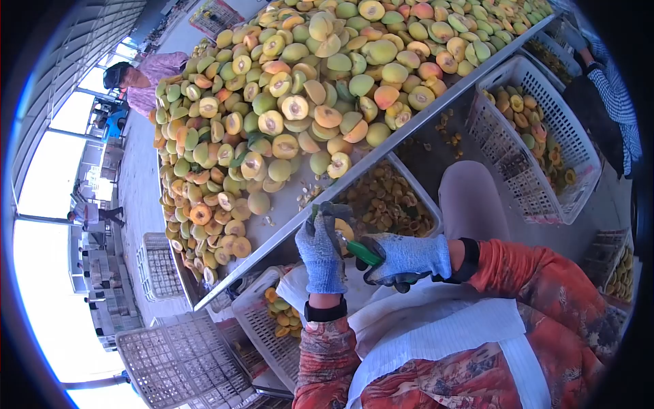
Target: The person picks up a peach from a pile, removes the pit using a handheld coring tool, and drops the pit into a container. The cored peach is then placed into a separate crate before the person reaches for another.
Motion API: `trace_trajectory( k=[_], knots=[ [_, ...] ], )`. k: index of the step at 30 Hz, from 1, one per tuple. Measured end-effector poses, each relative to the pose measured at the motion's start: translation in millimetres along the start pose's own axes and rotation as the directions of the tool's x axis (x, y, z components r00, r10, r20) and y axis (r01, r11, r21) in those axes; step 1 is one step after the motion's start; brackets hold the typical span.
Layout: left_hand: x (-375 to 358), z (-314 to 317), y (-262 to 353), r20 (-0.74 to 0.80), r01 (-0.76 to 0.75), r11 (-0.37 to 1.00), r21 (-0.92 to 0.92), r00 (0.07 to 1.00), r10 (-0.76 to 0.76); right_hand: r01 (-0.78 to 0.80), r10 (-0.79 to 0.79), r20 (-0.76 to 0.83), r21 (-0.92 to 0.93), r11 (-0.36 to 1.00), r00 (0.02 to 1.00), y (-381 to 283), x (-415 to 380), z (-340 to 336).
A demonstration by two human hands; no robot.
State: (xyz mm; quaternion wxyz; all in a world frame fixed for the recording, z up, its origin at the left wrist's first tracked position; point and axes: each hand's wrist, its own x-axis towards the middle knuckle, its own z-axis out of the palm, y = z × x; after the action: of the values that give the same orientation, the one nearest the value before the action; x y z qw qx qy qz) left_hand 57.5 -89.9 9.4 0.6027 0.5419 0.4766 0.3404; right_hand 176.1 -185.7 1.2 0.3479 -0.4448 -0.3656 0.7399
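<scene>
My left hand (320, 251), in a blue-grey knitted glove with dark fingers, is closed around an apricot half (345, 230) at the metal table's near edge. My right hand (407, 258), gloved the same way, grips the green handle of a small knife (364, 253). The knife's blade points at the fruit and is mostly hidden by it and by the left fingers. Just beyond my hands, a big heap of apricots (293, 109), many of them halved with pits showing, covers the table (272, 228).
Below the table edge sits a crate of pits and scraps (388, 198). A white crate of apricot halves (538, 136) stands at right, another crate (252, 307) at lower left. Stacked crates (180, 361) are farther left. One person (146, 82) stands across the table; a co-worker's checked sleeve (616, 109) shows at right.
</scene>
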Motion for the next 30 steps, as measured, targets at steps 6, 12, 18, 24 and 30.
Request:
trace_trajectory(
  k=[6, 12, 18, 24, 30],
  knots=[
    [7.7, -2.6, 0.2, 0.086, -0.243, 0.947, 0.209, 0.970, 0.230, -0.072, -0.159, 0.312, 0.614, 0.786, 0.937, 12.3, -0.3, -11.8],
    [13.5, 15.3, 1.2, 0.212, 0.162, 0.930, -0.330, 0.973, -0.094, -0.005, -0.212, 0.263, 0.638, 0.770, 0.941, 29.4, 2.2, -23.2],
    [21.8, 9.7, -16.8, 0.093, 0.065, 0.995, -0.077, 0.994, -0.058, 0.061, -0.146, 0.162, 0.439, 0.897, 0.976, 24.5, 9.7, -24.3],
    [20.0, 4.1, -11.7, 0.171, 0.294, 0.899, -0.324, 0.953, -0.250, 0.201, -0.221, -0.108, -0.166, 0.965, 0.969, 2.0, 1.7, -9.0],
    [45.0, 1.7, -17.2, 0.245, 0.391, 0.771, -0.502, 0.920, -0.307, 0.281, -0.433, -0.156, -0.561, 0.779, 0.888, 11.9, 10.1, -29.8]
  ],
)
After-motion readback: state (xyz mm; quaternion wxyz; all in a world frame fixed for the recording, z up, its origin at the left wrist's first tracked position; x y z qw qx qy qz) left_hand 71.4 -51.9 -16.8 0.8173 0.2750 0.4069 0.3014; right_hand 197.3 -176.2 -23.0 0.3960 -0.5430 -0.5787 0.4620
